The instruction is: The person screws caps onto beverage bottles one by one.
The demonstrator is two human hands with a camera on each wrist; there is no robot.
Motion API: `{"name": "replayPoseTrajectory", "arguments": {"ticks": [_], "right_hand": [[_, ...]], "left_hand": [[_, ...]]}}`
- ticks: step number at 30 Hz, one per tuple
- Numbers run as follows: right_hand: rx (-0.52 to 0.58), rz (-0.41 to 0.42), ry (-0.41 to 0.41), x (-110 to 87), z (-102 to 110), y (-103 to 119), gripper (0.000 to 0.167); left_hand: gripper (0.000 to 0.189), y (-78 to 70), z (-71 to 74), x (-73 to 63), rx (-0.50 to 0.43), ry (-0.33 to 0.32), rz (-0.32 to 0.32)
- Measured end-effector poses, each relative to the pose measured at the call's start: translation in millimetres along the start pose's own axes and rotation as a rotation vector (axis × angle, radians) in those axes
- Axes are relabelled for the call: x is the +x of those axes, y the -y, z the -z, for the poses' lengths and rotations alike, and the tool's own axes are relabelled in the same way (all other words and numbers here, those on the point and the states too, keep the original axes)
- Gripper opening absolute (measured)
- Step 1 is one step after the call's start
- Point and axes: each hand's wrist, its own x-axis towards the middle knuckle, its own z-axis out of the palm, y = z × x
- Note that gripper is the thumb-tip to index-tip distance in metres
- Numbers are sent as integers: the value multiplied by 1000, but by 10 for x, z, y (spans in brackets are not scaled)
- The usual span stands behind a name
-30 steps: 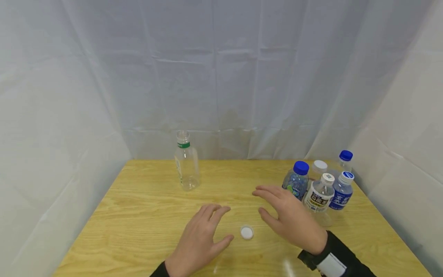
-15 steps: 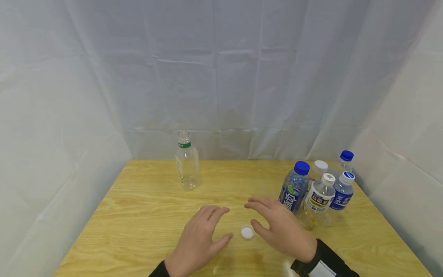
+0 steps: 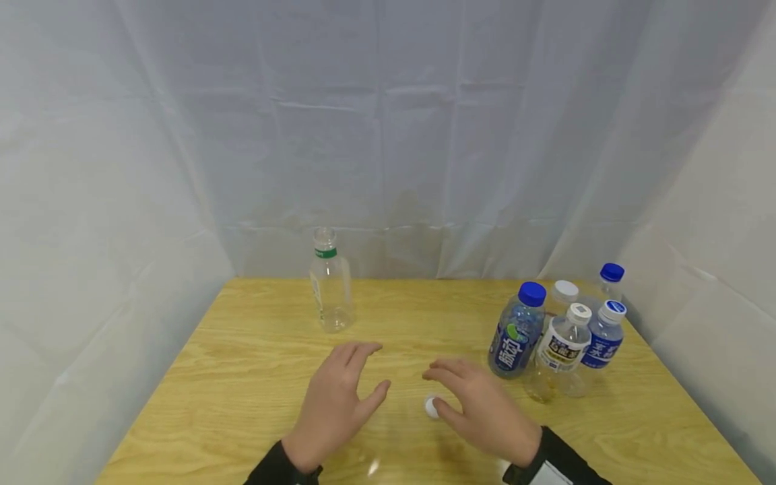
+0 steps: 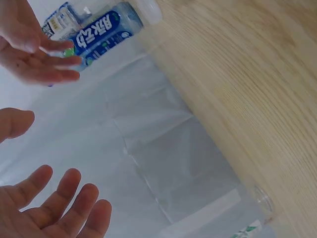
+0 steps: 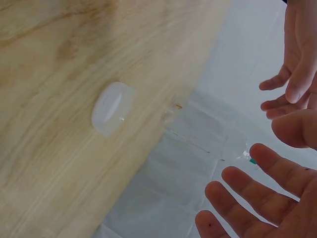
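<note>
My left hand [image 3: 333, 402] hovers above the wooden table with its fingers apart and nothing in its grasp. To its right, my right hand [image 3: 481, 409] is likewise relaxed and holds nothing; its thumb overlaps a small white bottle cap [image 3: 431, 407] in the head view. In the right wrist view that cap [image 5: 113, 108] lies on the table, apart from the fingers [image 5: 237, 203]. An uncapped clear bottle [image 3: 331, 289] with a green neck band stands upright at the back left. Beside my right hand stands a blue-capped bottle [image 3: 517, 330] with a blue label.
Several capped bottles cluster at the right, among them a white-labelled bottle [image 3: 564, 343], a blue-labelled bottle [image 3: 602, 337] and a rear bottle with a blue cap [image 3: 612, 272]. White sheeting [image 3: 388, 135] encloses the wooden table [image 3: 242, 350] at the back and sides.
My right hand has moved left and down, from in front of the bottles toward the bottle cap. My left hand has shifted slightly left. The head view has moved slightly.
</note>
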Motion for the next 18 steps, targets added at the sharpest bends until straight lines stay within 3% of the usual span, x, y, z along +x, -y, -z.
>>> {"name": "replayPoseTrajectory", "arguments": {"ticks": [5, 18], "right_hand": [[-24, 2, 3, -22, -100, -8, 35], [17, -57, 156, -22, -247, -31, 34]], "left_hand": [[55, 151, -5, 73, 37, -32, 58], [61, 428, -33, 170, 53, -71, 139]]}}
